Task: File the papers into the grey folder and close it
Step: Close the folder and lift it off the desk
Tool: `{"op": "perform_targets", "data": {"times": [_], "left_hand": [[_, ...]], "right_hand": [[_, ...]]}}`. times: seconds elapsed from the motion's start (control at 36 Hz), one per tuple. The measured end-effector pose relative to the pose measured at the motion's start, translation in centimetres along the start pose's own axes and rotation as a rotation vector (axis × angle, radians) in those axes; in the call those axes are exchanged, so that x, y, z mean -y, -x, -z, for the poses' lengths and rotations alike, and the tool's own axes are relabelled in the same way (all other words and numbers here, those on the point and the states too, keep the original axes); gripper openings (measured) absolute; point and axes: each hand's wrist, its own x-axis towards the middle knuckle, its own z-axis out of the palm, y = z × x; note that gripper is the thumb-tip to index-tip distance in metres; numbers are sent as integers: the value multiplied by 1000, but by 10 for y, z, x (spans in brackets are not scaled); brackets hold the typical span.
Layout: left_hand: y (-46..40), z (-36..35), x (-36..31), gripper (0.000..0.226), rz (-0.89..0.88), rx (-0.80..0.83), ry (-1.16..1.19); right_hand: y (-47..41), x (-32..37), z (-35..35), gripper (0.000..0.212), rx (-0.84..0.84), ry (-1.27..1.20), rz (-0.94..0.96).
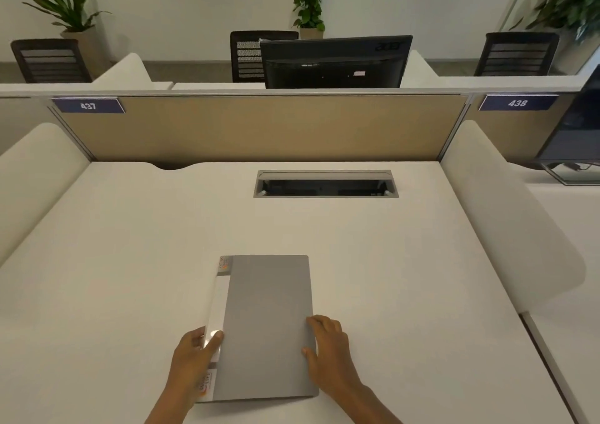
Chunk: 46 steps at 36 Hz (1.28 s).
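Observation:
A grey folder [268, 323] lies shut and flat on the white desk, its white spine label along the left edge. My left hand [191, 358] grips the folder's spine near the lower left, thumb on top of the white strip. Over at the right edge, my right hand [324, 349] rests with its fingertips on the cover. No loose papers are visible; whatever is inside the folder is hidden.
A cable slot [324, 184] with an open lid is set into the white desk [130, 245] behind the folder. A beige partition [259, 128] closes the back, with curved white side dividers [506, 216] left and right. Monitors and chairs stand beyond.

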Motion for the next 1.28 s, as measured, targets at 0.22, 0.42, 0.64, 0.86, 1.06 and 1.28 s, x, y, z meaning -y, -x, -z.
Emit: {"op": "perform_targets", "data": {"times": [0.22,0.42,0.64,0.86,1.06,1.28], "left_hand": [[5,4,-4,34,47,54,162],[9,12,-9,27,49,101,257],[3,23,-33,22,-9,93,282],[-32,44,-84,27,-123,67,272],[-87,63,-134,26,-190,50,266],[-154,78,-177,16,-197,14,225]], "right_hand": [[6,11,6,70,-116,-502,-253],[2,19,17,66,-50,-833,-446],[-12,47,30,48,-115,-1063,-400],[-59,90,51,46,-139,-1117,-321],[-121,131,61,47,-142,-1131,-272],[-195,163,56,48,-148,-1137,-266]]}}
